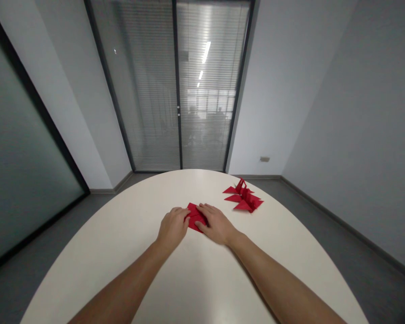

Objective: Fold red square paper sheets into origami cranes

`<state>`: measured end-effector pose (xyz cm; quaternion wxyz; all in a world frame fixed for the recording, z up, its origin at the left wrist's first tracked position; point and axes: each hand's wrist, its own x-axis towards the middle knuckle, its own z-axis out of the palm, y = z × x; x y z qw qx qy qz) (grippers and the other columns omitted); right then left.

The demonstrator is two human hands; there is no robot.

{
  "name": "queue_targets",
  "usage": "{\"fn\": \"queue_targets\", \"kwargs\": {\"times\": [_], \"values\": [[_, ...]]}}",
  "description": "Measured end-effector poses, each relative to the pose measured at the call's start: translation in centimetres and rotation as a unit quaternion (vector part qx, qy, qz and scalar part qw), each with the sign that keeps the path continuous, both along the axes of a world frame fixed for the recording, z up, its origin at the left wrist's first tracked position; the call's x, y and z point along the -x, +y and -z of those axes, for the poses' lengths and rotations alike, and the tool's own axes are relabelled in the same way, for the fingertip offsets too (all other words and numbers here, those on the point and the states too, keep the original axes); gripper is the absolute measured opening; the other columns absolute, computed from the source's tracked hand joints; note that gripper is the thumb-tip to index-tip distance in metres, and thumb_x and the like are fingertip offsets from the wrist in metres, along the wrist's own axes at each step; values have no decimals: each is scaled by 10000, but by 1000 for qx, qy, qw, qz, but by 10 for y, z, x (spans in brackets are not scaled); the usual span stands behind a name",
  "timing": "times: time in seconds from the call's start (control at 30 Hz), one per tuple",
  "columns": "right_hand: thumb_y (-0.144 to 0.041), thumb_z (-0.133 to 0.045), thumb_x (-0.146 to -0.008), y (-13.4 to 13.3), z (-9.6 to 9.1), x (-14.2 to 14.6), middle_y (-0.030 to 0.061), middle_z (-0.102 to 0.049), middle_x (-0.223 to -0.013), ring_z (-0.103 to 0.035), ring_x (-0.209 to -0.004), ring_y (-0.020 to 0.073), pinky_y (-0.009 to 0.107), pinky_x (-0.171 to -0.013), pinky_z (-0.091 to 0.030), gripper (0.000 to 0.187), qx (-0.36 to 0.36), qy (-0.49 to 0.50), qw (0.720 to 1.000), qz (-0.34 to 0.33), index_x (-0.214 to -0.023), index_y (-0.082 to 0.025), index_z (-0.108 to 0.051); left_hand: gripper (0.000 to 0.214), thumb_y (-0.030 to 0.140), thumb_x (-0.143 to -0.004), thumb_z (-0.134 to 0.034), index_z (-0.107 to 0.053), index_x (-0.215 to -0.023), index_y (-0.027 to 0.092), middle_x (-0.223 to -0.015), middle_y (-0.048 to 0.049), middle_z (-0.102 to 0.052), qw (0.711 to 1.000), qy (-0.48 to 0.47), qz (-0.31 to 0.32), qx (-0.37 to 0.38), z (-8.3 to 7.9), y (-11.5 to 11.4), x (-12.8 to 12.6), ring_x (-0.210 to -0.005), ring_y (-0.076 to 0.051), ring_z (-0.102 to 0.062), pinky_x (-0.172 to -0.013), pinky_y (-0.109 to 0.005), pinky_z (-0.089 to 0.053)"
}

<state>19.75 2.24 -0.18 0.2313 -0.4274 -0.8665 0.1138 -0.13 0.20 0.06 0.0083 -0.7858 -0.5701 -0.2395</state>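
A folded piece of red paper (pixel 195 222) lies on the white round table (pixel 189 279), with crease lines and flaps showing on its top. My left hand (pixel 174 226) is closed at its left edge, thumb and fingers pinching the paper there. On the right side, my right hand (pixel 216 223) rests over the paper with its fingers and thumb stretched out, touching it and covering its right part. Beyond my right hand, several folded red paper cranes (pixel 245 198) stand close together, wings spread and overlapping.
The table's curved far edge runs close to a glass partition (pixel 205 135) with blinds and dark frames. Grey walls (pixel 357 135) stand at the right, with a small outlet plate (pixel 265 159) low down. A frosted glass panel (pixel 20 171) is at the left.
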Motion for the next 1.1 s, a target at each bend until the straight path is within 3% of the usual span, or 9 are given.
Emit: {"fn": "queue_targets", "kwargs": {"times": [0.1, 0.47, 0.6, 0.77, 1.1], "values": [[-332, -544, -943, 1, 1, 1, 203, -573, -1400, -507, -1324, 301, 474, -1143, -355, 517, -16, 23, 999, 34, -1400, -92, -523, 276, 159, -927, -552, -713, -1145, 215, -1139, -68, -742, 1000, -3, -7, -2, -3, -2, 0, -1054, -238, -636, -940, -363, -508], [-359, -647, -864, 3, 3, -1, 173, -635, -1265, -577, -1168, 289, 443, -1039, -439, 593, 0, 97, 992, 82, -1384, -118, -498, 265, 226, -1008, -427, -688, -1050, 230, -983, -64, -718, 997, 4, -77, 18, -8, -3, 1, -958, -198, -672, -805, -291, -498], [-305, -668, -842, 6, 5, -2, 120, -650, -1172, -608, -1060, 245, 390, -961, -476, 609, 27, 146, 986, 72, -1398, -160, -465, 273, 231, -1021, -399, -669, -1054, 238, -1011, -47, -720, 998, -15, -65, -8, -9, -4, 1, -970, -188, -659, -810, -285, -497], [-252, -608, -875, 7, 5, -4, 43, -668, -989, -609, -765, 179, 326, -770, -502, 557, 62, 187, 978, 67, -1406, -211, -444, 256, 211, -1014, -401, -653, -1059, 230, -1022, -37, -727, 997, -23, -65, -35, -8, -3, 1, -972, -185, -646, -832, -292, -496], [-315, -560, -920, 11, 7, -7, 52, -703, -1081, -653, -848, 190, 328, -797, -517, 329, 75, 251, 963, 55, -1239, -238, -580, 213, 181, -974, -463, -649, -1066, 230, -1027, -29, -726, 995, -37, -55, -70, -8, -5, 1, -978, -196, -648, -822, -295, -495]]}}
